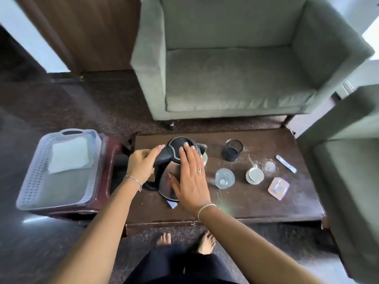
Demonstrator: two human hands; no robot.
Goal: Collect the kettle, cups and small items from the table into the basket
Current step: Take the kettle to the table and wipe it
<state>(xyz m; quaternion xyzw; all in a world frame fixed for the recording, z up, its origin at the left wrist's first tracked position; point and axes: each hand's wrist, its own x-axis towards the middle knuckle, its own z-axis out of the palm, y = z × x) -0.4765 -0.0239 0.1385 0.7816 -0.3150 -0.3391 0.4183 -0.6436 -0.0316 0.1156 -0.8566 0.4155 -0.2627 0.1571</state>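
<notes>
A steel kettle (pixel 167 179) with a black lid and handle stands at the left end of the dark wooden table (pixel 256 208). My left hand (pixel 143 162) grips its black handle. My right hand (pixel 189 177) lies flat against the kettle's side, fingertips on the lid. To the right stand a black cup (pixel 232 150), a clear glass (pixel 224 178) and a white cup (pixel 255 175). A pink packet (pixel 278 188) and a thin sachet (pixel 286 163) lie further right. The pale plastic basket (pixel 30 181) sits on a stool to the left, with a white cloth (pixel 69 157) inside.
A grey armchair (pixel 235 64) stands behind the table and another seat (pixel 352 181) at its right end. The dark red stool (pixel 106 160) under the basket is close to the table's left end. A small blue piece (pixel 172 204) pokes out beneath the kettle. My bare feet (pixel 184 240) are at the table's front edge.
</notes>
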